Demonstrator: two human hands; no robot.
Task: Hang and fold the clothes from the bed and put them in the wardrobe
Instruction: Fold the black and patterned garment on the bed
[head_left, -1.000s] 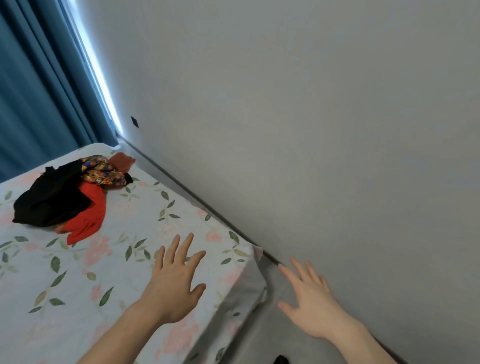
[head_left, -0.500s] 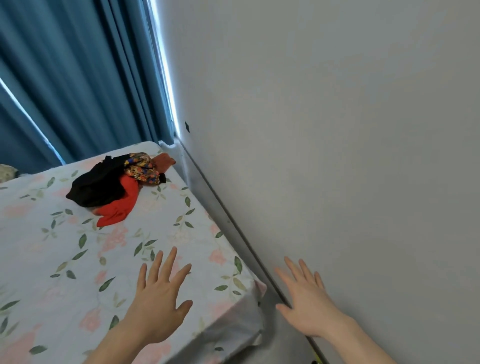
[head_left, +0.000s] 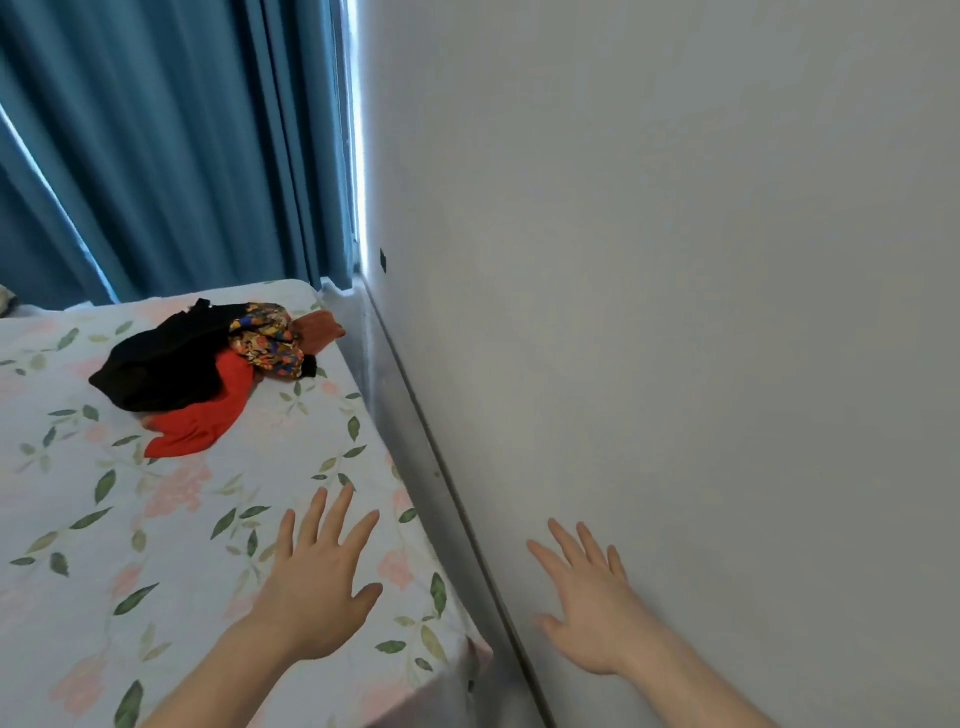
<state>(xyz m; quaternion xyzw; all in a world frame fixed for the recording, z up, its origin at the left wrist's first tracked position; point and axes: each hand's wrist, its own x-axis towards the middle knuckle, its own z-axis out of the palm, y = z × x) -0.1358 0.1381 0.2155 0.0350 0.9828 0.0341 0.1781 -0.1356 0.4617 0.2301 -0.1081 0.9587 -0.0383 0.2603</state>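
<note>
1. Your left hand (head_left: 317, 587) and right hand (head_left: 589, 618) hover at the bottom of the frame, fingers spread, holding nothing.
2. The heap of crumpled black, red and patterned cloth garments (head_left: 208, 369) lies upper left on the floral-sheeted bed (head_left: 156, 545).
3. Expect them light, soft and limp; pinch 1 garment by its shoulders or hem.

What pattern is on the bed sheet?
The sheet is white with green leaves and pale pink flowers, shown in the head view.
</note>
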